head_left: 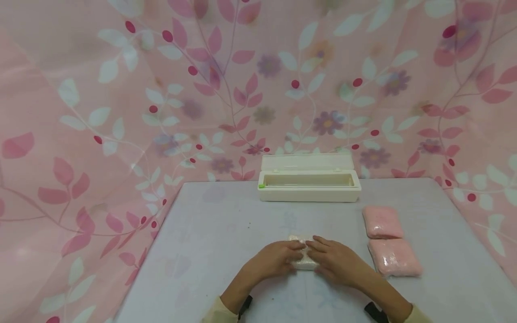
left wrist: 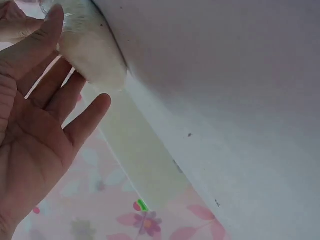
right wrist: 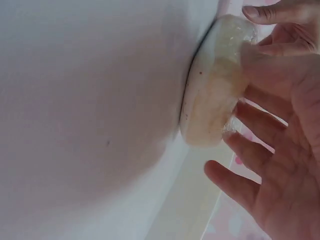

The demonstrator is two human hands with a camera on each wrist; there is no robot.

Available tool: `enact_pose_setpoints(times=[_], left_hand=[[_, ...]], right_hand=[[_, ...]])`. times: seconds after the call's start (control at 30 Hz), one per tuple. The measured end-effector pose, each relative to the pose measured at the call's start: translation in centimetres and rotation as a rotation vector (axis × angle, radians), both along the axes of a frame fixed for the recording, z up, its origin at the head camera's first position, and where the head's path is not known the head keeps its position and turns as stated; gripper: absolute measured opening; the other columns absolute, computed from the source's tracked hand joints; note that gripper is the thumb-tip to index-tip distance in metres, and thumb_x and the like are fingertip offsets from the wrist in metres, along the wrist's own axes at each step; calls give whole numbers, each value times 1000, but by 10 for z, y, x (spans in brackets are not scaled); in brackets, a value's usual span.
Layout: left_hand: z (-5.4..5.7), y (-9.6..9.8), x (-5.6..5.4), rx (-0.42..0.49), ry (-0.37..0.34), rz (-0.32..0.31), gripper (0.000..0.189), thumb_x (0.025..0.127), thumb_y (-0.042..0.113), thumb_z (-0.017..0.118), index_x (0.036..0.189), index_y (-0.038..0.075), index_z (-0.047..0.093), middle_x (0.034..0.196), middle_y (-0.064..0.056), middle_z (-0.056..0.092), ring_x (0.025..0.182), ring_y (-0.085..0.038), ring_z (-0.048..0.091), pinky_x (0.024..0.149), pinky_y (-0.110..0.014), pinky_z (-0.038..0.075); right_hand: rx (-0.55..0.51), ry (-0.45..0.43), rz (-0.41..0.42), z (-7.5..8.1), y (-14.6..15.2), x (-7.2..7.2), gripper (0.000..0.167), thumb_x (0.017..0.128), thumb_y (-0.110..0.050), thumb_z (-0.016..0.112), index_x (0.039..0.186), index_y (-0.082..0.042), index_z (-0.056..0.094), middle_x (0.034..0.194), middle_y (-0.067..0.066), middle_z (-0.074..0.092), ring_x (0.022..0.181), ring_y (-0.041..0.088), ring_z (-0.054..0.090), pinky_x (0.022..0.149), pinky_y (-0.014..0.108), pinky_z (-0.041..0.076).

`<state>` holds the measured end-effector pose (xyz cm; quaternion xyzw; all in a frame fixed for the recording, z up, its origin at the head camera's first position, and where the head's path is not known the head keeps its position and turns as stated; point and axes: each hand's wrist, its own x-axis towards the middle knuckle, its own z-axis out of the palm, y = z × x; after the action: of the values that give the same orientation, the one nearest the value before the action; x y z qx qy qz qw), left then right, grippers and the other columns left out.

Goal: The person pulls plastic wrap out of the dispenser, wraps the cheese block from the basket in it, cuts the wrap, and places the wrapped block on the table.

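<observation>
A white packet in clear, shiny wrap (head_left: pixel 305 263) lies on the table near its front, between both hands. Fingers of my left hand (head_left: pixel 276 259) rest on its left part, the palm lifted off the table. From the other side, my right hand (head_left: pixel 337 264) lays its fingers over the right part. The left wrist view has the packet (left wrist: pixel 97 52) beside long, fairly straight fingers, little finger apart from it. In the right wrist view the packet (right wrist: pixel 207 105) appears pale and rounded, with loosely extended fingertips touching its upper side. The hands partly cover it.
Two pink wrapped packets, a farther one (head_left: pixel 383 222) and a nearer one (head_left: pixel 395 257), lie right of the hands. A long white box (head_left: pixel 308 194) with its lid raised stands at the table's back edge, a green bit (head_left: pixel 261 185) at its left. Behind hangs a flowered pink cloth (head_left: pixel 226 89).
</observation>
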<state>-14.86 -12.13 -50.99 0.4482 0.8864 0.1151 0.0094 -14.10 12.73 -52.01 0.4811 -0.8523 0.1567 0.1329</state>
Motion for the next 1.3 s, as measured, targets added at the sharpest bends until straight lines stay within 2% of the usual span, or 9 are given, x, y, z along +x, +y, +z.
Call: enact_pose_setpoints(times=[0.27,0.5,0.6,0.7,0.83,1.0,1.07,1.17,1.3], left_hand=[[-7,0,8,17,-67,17,46,80,7,81,124,13,69,146,3,50,134,-10,44,105,-23,37],[-11,1,6,29,7,-16,37,89,2,69,125,11,68,142,-1,54,132,-13,47,106,-25,36],[-7,-2,4,46,-15,-11,35,94,2,63,128,10,66,143,-2,53,133,-14,46,107,-25,34],[-5,-7,1,141,-104,1,37,97,1,58,133,8,59,144,-3,52,135,-14,44,108,-27,34],[0,-9,-2,337,-279,60,36,100,5,54,135,9,53,136,-2,57,125,-11,52,101,-27,42],[8,-3,-7,516,-543,230,30,103,18,52,132,8,54,126,-1,59,94,-5,62,76,-24,54],[8,0,-9,547,-602,307,31,103,20,52,130,6,54,127,-4,59,86,-7,64,69,-26,55],[2,6,-13,481,-548,403,28,103,19,53,126,4,55,123,-7,59,90,-10,63,72,-29,54],[-7,14,-11,276,-255,438,24,100,16,55,122,6,58,120,-6,60,103,-15,59,82,-29,51]], right_hand=[[28,-216,22,-4,14,5,60,76,4,76,134,-7,61,147,12,48,131,36,47,88,47,51],[-26,-232,-28,-10,10,6,55,79,-4,78,131,-6,63,143,11,52,128,36,50,87,48,52],[-71,-227,-59,-9,9,3,50,82,-3,75,131,-7,64,141,8,54,128,33,51,90,48,50],[-146,-276,-81,-9,11,0,48,87,-2,71,133,-8,62,139,6,57,126,29,53,93,47,49],[-264,-508,-122,-5,15,-4,36,97,-11,63,132,-13,58,128,2,63,114,19,61,88,40,52],[-389,-774,-193,2,15,-8,29,105,-29,49,128,-11,53,116,5,63,91,15,65,69,30,55],[-416,-842,-234,2,13,-9,34,106,-31,46,128,-6,51,115,11,63,85,17,65,61,31,54],[-422,-876,-313,-2,9,-11,35,105,-28,49,128,-2,51,113,17,64,80,19,65,55,33,53],[-361,-707,-385,-9,5,-13,30,101,-20,57,126,-5,57,115,11,64,93,18,65,71,35,54]])
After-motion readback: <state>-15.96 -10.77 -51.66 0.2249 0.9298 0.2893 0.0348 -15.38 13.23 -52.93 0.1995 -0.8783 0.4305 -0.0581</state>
